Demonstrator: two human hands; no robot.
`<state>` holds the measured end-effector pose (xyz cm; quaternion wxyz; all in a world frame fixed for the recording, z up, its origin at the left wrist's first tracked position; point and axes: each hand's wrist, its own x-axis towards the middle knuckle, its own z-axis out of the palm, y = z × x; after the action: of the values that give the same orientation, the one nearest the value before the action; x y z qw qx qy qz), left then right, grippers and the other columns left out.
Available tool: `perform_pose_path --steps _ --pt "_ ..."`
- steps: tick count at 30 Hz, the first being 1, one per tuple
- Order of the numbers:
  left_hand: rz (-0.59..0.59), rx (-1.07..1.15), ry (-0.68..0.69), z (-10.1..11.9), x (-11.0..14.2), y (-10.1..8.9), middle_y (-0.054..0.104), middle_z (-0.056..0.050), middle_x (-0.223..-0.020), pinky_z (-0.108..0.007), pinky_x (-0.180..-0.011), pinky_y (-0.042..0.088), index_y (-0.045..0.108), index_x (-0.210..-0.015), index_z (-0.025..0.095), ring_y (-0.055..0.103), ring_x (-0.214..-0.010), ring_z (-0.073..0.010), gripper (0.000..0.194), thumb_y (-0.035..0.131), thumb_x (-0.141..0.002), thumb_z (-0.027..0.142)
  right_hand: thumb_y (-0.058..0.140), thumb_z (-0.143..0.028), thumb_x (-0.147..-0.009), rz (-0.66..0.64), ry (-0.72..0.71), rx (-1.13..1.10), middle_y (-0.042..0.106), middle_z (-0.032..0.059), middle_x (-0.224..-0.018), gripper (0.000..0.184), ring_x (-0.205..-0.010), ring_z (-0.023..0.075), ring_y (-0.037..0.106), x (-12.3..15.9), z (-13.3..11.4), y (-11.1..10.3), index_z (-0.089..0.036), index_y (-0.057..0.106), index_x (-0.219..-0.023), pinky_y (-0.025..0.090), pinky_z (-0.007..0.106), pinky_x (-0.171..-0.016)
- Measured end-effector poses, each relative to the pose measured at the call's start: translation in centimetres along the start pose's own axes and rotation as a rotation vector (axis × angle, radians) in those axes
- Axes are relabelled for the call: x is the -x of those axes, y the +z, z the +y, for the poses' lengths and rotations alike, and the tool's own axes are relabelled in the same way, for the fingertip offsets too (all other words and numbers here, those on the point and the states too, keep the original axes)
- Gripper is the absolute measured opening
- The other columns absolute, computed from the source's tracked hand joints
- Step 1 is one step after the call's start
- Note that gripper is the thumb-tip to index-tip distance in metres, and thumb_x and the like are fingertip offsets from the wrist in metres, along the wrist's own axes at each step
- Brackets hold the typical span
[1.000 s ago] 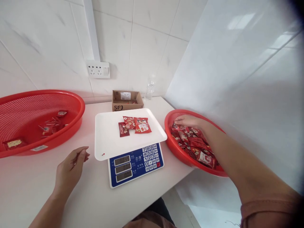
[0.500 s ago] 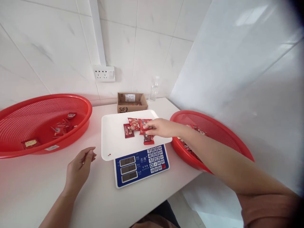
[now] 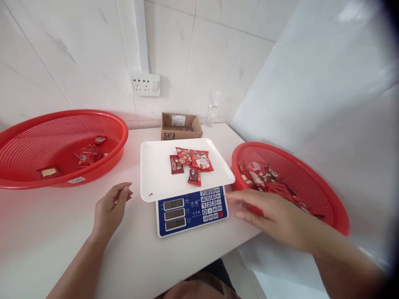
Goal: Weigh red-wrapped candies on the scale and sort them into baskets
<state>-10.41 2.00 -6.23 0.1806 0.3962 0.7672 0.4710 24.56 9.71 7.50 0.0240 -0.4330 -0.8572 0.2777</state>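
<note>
A blue electronic scale (image 3: 191, 211) stands on the white table with a white weighing tray (image 3: 158, 174) on top. Several red snack packets (image 3: 190, 163) lie on the tray. My right hand (image 3: 271, 216) hovers empty beside the scale's keypad, fingers stretched out, in front of the right red basket (image 3: 314, 195) that holds several red packets (image 3: 258, 176). Left of the scale, my left hand (image 3: 110, 207) rests on the table with loosely curled fingers and holds nothing.
A large red basket (image 3: 62, 166) with a few packets sits at the left. A small cardboard box (image 3: 181, 126) and a clear bottle (image 3: 212, 114) stand at the back by the tiled wall. A wall socket (image 3: 146, 84) is above. The table edge runs close to me.
My right hand took a packet from the right basket, laid it on the weighing tray, and has drawn back empty toward the scale's keypad. My left hand stayed put.
</note>
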Motion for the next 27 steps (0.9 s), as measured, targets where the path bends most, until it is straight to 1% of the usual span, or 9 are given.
perform_pose_path --steps 3,5,6,8,10,12,15,20,27 --pt "0.01 -0.001 -0.004 0.1 0.0 0.1 0.066 0.0 -0.077 -0.03 -0.075 0.053 0.062 -0.098 0.024 0.066 -0.073 -0.0174 0.038 0.047 -0.079 0.053 0.046 -0.047 -0.089 0.046 0.088 -0.137 0.07 0.0038 -0.103 0.034 -0.092 0.0196 0.065 1.1 2.1 4.5 -0.026 0.063 -0.109 0.053 0.031 -0.077" --pt "0.02 0.0 -0.004 0.2 -0.1 0.1 0.066 0.0 -0.077 -0.03 -0.074 0.054 0.062 -0.098 0.024 0.066 -0.072 -0.0172 0.038 0.047 -0.079 0.053 0.041 -0.047 -0.09 0.217 0.135 -0.178 0.07 0.0044 -0.087 0.033 -0.077 0.0184 0.065 0.9 3.5 7.7 -0.023 0.064 -0.092 0.053 0.03 -0.068" --pt "0.023 0.001 -0.003 0.3 -0.1 0.2 0.066 0.0 -0.076 -0.03 -0.074 0.054 0.062 -0.098 0.023 0.066 -0.072 -0.0171 0.038 0.046 -0.08 0.053 0.039 -0.046 -0.091 0.342 0.154 -0.172 0.068 0.0049 -0.081 0.034 -0.073 0.0186 0.063 0.7 4.3 9.1 -0.022 0.062 -0.085 0.052 0.031 -0.067" --pt "0.023 0.002 0.0 0.3 0.0 0.2 0.066 0.0 -0.076 -0.03 -0.074 0.054 0.062 -0.098 0.023 0.066 -0.072 -0.0168 0.039 0.046 -0.08 0.053 0.038 -0.047 -0.089 0.553 0.19 -0.163 0.067 0.0073 -0.082 0.033 -0.075 0.0207 0.062 -0.2 5.7 11.3 -0.021 0.059 -0.084 0.052 0.035 -0.07" --pt "0.013 -0.001 0.001 0.3 0.1 0.2 0.066 0.0 -0.077 -0.031 -0.074 0.054 0.062 -0.098 0.023 0.066 -0.072 -0.0169 0.038 0.046 -0.08 0.053 0.038 -0.049 -0.088 0.697 0.247 -0.192 0.067 0.0111 -0.093 0.036 -0.083 0.0233 0.063 -1.1 7.0 12.7 -0.02 0.058 -0.095 0.052 0.039 -0.076" --pt "0.007 -0.002 -0.002 0.3 0.1 0.2 0.066 0.0 -0.077 -0.031 -0.074 0.054 0.062 -0.098 0.023 0.066 -0.072 -0.0173 0.038 0.047 -0.08 0.053 0.037 -0.051 -0.088 0.754 0.286 -0.264 0.065 0.0141 -0.108 0.043 -0.093 0.0248 0.063 -2.1 8.2 13.7 -0.018 0.055 -0.108 0.051 0.042 -0.082" --pt "0.013 0.004 -0.012 0.2 0.2 0.2 0.066 -0.001 -0.077 -0.032 -0.074 0.054 0.062 -0.098 0.024 0.066 -0.073 -0.018 0.039 0.047 -0.079 0.054 0.035 -0.053 -0.088 0.747 0.246 -0.348 0.061 0.0155 -0.119 0.048 -0.107 0.0255 0.059 -3.3 9.2 14.8 -0.018 0.052 -0.117 0.048 0.043 -0.091" --pt "0.008 0.028 -0.025 0.1 -0.2 0.3 0.066 -0.002 -0.076 -0.033 -0.074 0.055 0.062 -0.097 0.022 0.065 -0.07 -0.0183 0.041 0.047 -0.078 0.055 0.037 -0.053 -0.088 0.751 0.212 -0.39 0.062 0.0156 -0.118 0.048 -0.11 0.026 0.058 -4.2 9.9 15.8 -0.017 0.054 -0.115 0.046 0.044 -0.095" --pt "-0.04 0.079 -0.005 0.1 -0.4 0.8 0.065 -0.003 -0.072 -0.033 -0.069 0.055 0.063 -0.094 0.019 0.064 -0.066 -0.0183 0.044 0.047 -0.076 0.057 0.038 -0.053 -0.088 0.773 0.232 -0.48 0.065 0.015 -0.117 0.046 -0.107 0.0257 0.06 -4.5 9.8 15.6 -0.018 0.058 -0.11 0.05 0.042 -0.091"
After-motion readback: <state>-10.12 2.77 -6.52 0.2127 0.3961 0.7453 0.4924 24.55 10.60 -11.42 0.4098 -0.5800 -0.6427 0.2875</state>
